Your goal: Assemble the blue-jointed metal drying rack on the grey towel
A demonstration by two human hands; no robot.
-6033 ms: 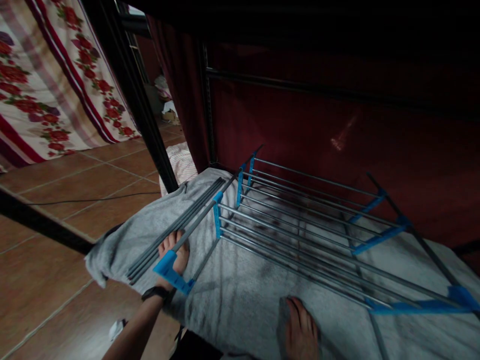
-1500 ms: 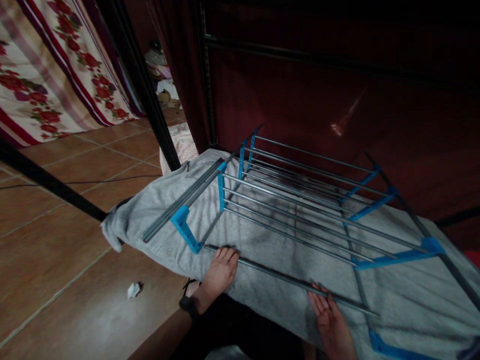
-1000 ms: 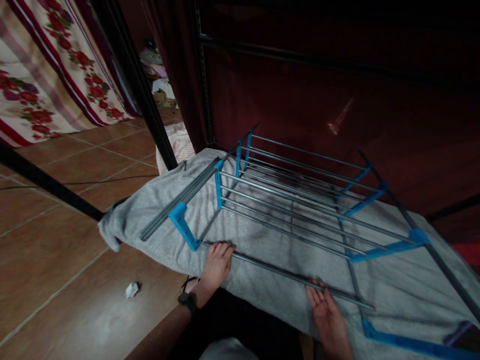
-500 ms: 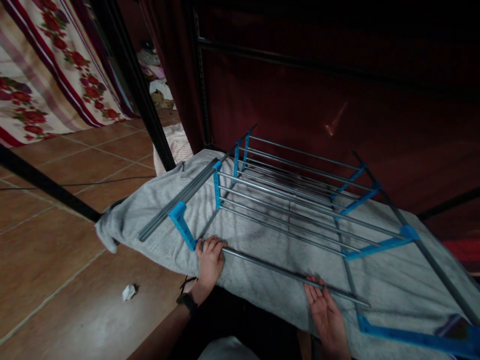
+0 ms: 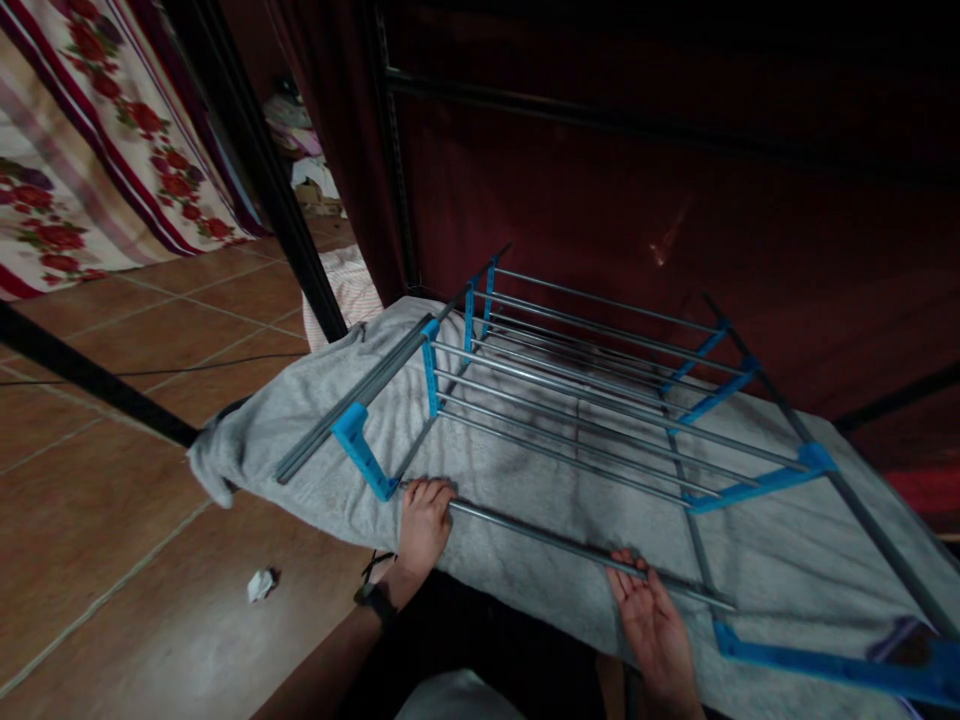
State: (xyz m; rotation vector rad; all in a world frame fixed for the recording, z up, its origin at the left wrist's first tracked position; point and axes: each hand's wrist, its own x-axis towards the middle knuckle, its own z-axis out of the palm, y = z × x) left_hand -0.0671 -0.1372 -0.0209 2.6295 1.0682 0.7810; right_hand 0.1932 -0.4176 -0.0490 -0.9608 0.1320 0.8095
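Observation:
A grey metal rod [image 5: 555, 545] lies across the near part of a grey towel [image 5: 315, 400]. My left hand [image 5: 421, 525] curls its fingers over the rod's left end, right beside a blue plastic bracket [image 5: 358, 450]. My right hand [image 5: 656, 630] lies palm up under the rod near its right end, fingertips hooked on it. Beyond the rod stands a rack of grey rods with blue connectors [image 5: 585, 390], partly put together, resting on the towel.
A bundle of loose rods [image 5: 352, 395] lies on the towel's left side. Brown floor tiles [image 5: 112, 520] with a scrap of white paper [image 5: 260, 583] are at the left. A black frame post [image 5: 255, 160], dark red fabric wall [image 5: 600, 200] and a floral cloth [image 5: 82, 150] stand behind.
My left hand slid to the rod's left end and closed over it by the blue bracket. The rod and my right hand stayed nearly in place.

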